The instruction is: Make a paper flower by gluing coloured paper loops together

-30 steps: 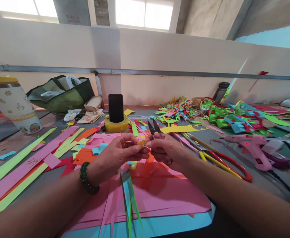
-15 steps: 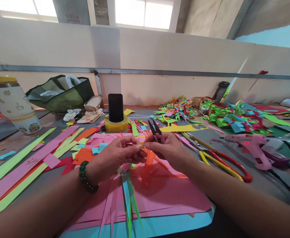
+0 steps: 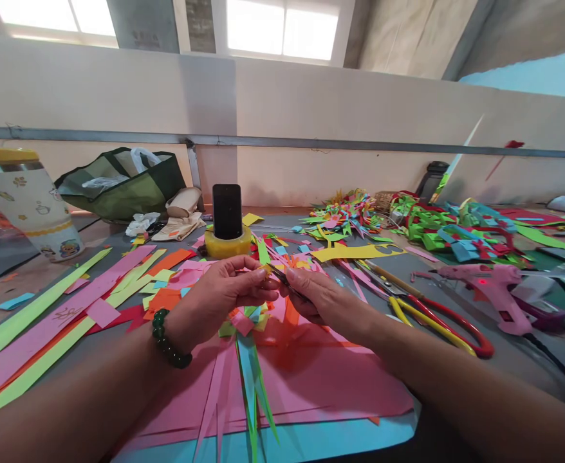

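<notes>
My left hand [image 3: 224, 286], with a dark green bead bracelet [image 3: 167, 339] at the wrist, pinches a small piece of yellow paper [image 3: 266, 269] between thumb and fingers. Dark small snips [image 3: 280, 275] are in the closed grip of my right hand [image 3: 324, 299]. Their tips point left and meet the yellow paper; whether the blades are apart is too small to tell. Beneath both hands lie pink paper sheets [image 3: 331, 386], with blue and green pointed strips [image 3: 248, 373] and small coloured scraps on top.
Red- and yellow-handled scissors [image 3: 437, 321] and a pink glue gun [image 3: 492, 289] lie to the right. A phone [image 3: 227, 212] stands in a yellow tape roll [image 3: 227, 244]. Long paper strips [image 3: 60, 315] cover the left side, near a tumbler [image 3: 29, 206]. Paper-strip bundles [image 3: 347, 212] sit behind.
The snips have turned from pointing up and away to pointing left, at the yellow paper. My right fingers have closed around them. My left hand keeps its pinch and has shifted slightly left.
</notes>
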The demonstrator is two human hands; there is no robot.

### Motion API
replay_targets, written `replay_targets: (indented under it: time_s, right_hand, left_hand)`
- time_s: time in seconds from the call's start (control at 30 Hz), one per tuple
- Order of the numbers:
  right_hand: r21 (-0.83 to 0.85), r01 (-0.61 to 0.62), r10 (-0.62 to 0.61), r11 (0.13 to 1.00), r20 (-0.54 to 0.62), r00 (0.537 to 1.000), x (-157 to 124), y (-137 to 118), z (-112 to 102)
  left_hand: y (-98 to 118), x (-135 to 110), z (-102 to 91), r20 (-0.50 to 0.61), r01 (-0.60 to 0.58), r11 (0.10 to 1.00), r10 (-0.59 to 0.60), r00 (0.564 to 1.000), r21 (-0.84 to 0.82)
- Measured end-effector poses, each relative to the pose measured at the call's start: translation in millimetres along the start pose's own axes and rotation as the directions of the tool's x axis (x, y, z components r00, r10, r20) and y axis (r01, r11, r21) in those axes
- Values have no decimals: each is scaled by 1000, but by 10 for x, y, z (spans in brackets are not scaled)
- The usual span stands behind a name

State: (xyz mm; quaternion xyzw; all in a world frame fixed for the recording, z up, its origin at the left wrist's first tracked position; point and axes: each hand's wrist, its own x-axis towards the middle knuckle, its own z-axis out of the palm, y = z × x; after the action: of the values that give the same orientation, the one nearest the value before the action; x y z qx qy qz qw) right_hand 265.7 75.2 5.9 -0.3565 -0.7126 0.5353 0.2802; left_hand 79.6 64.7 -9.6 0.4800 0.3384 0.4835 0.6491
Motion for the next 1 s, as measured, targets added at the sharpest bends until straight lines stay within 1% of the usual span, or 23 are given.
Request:
replay_targets:
  time_s: [0.3, 0.47, 0.7, 0.87, 1.0]
  right_hand:
    - [-65, 11, -9, 998, 30, 1000, 19, 27, -17]
    - [-104, 20, -17, 994, 23, 1000, 22, 41, -19]
    - [-87, 14, -13, 996, 9, 1000, 22, 59, -6]
    - [-154, 35, -36, 987, -4, 999, 9, 49, -8]
    - [-240, 67, -71, 968, -7, 997, -2, 42, -6]
  left_hand:
    - [2, -3, 4, -15, 24, 999, -24, 1000, 25]
    - [3, -3, 0, -11, 30, 999, -30, 1000, 36]
    - [17, -21, 16, -18, 37, 998, -36, 999, 45]
    - [17, -8, 15, -12, 34, 998, -34, 999, 57]
    - [10, -4, 11, 5, 30, 998, -31, 1000, 54]
